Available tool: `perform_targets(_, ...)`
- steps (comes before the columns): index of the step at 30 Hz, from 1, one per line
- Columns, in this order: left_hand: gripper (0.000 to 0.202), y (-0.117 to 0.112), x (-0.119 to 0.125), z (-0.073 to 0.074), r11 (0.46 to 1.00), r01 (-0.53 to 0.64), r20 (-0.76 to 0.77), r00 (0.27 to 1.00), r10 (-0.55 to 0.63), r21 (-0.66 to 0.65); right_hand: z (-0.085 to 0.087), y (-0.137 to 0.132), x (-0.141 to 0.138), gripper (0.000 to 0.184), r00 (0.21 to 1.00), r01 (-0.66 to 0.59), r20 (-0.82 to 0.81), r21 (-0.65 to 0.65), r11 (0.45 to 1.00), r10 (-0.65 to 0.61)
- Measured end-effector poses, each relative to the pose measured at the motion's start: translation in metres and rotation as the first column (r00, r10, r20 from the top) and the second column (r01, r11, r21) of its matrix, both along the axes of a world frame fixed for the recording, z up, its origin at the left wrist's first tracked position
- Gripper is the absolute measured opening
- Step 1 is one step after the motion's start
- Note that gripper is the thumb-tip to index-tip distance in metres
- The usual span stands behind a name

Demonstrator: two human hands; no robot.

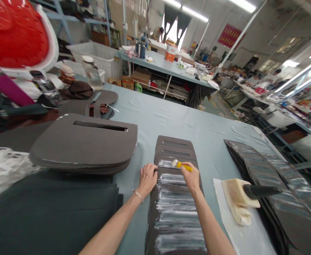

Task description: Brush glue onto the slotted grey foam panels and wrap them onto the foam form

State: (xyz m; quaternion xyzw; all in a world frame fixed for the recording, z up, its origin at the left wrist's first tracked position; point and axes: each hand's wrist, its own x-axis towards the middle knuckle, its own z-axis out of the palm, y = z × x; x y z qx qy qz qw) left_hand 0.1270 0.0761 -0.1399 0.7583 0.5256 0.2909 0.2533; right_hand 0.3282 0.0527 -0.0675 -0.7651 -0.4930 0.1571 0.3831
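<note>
My right hand [192, 177] is closed round a small yellow-handled brush [182, 164] whose bristles touch the top edge of a dark brown cut piece. That piece belongs to an overlapped row of slotted brown pieces [175, 198] running towards me, their edges streaked with white glue. My left hand [147, 177] presses on the row's left edge with fingers curled down on it. A bracelet sits on my left wrist.
A thick stack of large brown slotted panels [86, 145] lies at the left. A glue-crusted container with a black handle [240, 198] rests on white paper at the right, beside a fanned row of glossy dark pieces [283, 184]. People work at far benches.
</note>
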Motion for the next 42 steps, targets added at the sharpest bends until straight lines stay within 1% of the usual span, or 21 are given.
perform_targets(2, 0.021, -0.014, 0.0, 0.0, 0.996, 0.051, -0.041, 0.998, -0.049, 0.07, -0.005, 0.004, -0.038, 0.027, 0.988, -0.133, -0.078, 0.024, 0.991, 0.135)
perform_targets(3, 0.023, -0.02, 0.0, -0.001, 0.993, 0.073, -0.067, 0.996, -0.067, 0.092, -0.009, 0.005, -0.049, 0.027, 0.978, -0.185, -0.097, 0.029, 0.982, 0.187)
perform_targets(5, 0.028, -0.029, 0.0, -0.003, 0.989, 0.091, -0.116, 0.99, -0.078, 0.115, -0.017, 0.006, -0.051, 0.025, 0.966, -0.234, -0.114, 0.011, 0.972, 0.234)
perform_targets(6, 0.03, -0.031, 0.0, -0.004, 0.988, 0.094, -0.135, 0.988, -0.077, 0.119, -0.02, 0.004, -0.041, 0.025, 0.969, -0.223, -0.112, -0.011, 0.975, 0.221)
perform_targets(8, 0.031, -0.031, -0.001, -0.005, 0.988, 0.097, -0.161, 0.984, -0.076, 0.124, -0.022, 0.0, -0.004, 0.025, 0.989, -0.136, -0.065, -0.046, 0.99, 0.133)
perform_targets(10, 0.03, -0.03, -0.001, -0.005, 0.987, 0.099, -0.173, 0.982, -0.077, 0.126, -0.018, -0.003, 0.035, 0.024, 0.998, -0.008, 0.063, -0.06, 0.998, 0.012)
perform_targets(12, 0.03, -0.028, -0.001, -0.004, 0.986, 0.101, -0.177, 0.981, -0.077, 0.129, -0.012, -0.006, 0.055, 0.023, 0.973, 0.091, 0.216, -0.038, 0.995, -0.08)
perform_targets(14, 0.03, -0.028, 0.0, -0.003, 0.985, 0.103, -0.179, 0.981, -0.078, 0.136, -0.007, -0.007, 0.045, 0.023, 0.955, 0.082, 0.284, 0.005, 0.997, -0.08)
perform_targets(15, 0.03, -0.029, 0.0, -0.004, 0.984, 0.105, -0.181, 0.98, -0.078, 0.141, -0.007, -0.006, 0.032, 0.023, 0.961, 0.025, 0.274, 0.023, 0.999, -0.031)
perform_targets(17, 0.03, -0.029, 0.002, -0.005, 0.982, 0.111, -0.187, 0.979, -0.081, 0.151, -0.009, -0.005, 0.003, 0.023, 0.971, -0.147, 0.195, 0.041, 0.988, 0.136)
perform_targets(19, 0.03, -0.029, 0.003, -0.007, 0.981, 0.115, -0.195, 0.977, -0.083, 0.159, -0.012, -0.006, -0.01, 0.023, 0.966, -0.235, 0.119, 0.026, 0.972, 0.23)
perform_targets(21, 0.03, -0.028, 0.004, -0.008, 0.98, 0.113, -0.199, 0.977, -0.08, 0.164, -0.013, -0.011, 0.006, 0.022, 0.984, -0.16, 0.076, -0.011, 0.987, 0.16)
perform_targets(23, 0.03, -0.027, 0.005, -0.008, 0.98, 0.111, -0.201, 0.977, -0.076, 0.167, -0.011, -0.02, 0.044, 0.022, 0.996, 0.019, 0.091, -0.051, 0.999, -0.015)
perform_targets(25, 0.029, -0.028, 0.006, -0.007, 0.98, 0.109, -0.2, 0.977, -0.075, 0.165, -0.006, -0.028, 0.087, 0.023, 0.971, 0.179, 0.176, -0.078, 0.981, -0.163)
perform_targets(26, 0.029, -0.028, 0.006, -0.007, 0.981, 0.108, -0.2, 0.977, -0.075, 0.162, -0.004, -0.031, 0.103, 0.023, 0.952, 0.227, 0.227, -0.082, 0.97, -0.204)
perform_targets(27, 0.029, -0.029, 0.006, -0.007, 0.982, 0.107, -0.2, 0.977, -0.075, 0.157, -0.003, -0.033, 0.115, 0.023, 0.937, 0.252, 0.269, -0.078, 0.965, -0.223)
perform_targets(29, 0.03, -0.03, 0.006, -0.007, 0.983, 0.11, -0.195, 0.978, -0.08, 0.147, -0.004, -0.037, 0.124, 0.024, 0.94, 0.228, 0.276, -0.069, 0.971, -0.201)
perform_targets(32, 0.031, -0.03, 0.007, -0.009, 0.986, 0.113, -0.172, 0.981, -0.09, 0.126, -0.009, -0.043, 0.116, 0.026, 0.969, 0.186, 0.177, -0.066, 0.98, -0.172)
perform_targets(36, 0.028, -0.024, 0.004, -0.009, 0.996, 0.077, -0.084, 0.994, -0.074, 0.042, -0.006, -0.053, 0.093, 0.025, 0.951, 0.277, 0.148, -0.019, 0.961, -0.271)
perform_targets(39, 0.027, -0.026, 0.0, -0.005, 0.999, 0.026, -0.006, 1.0, -0.026, -0.019, -0.001, -0.056, 0.053, 0.025, 0.987, 0.155, 0.029, 0.009, 0.988, -0.155)
perform_targets(42, 0.025, -0.043, -0.004, -0.001, 0.999, 0.034, -0.011, 0.999, -0.034, 0.011, -0.004, -0.057, 0.003, 0.021, 0.996, -0.028, -0.089, 0.021, 0.999, 0.03)
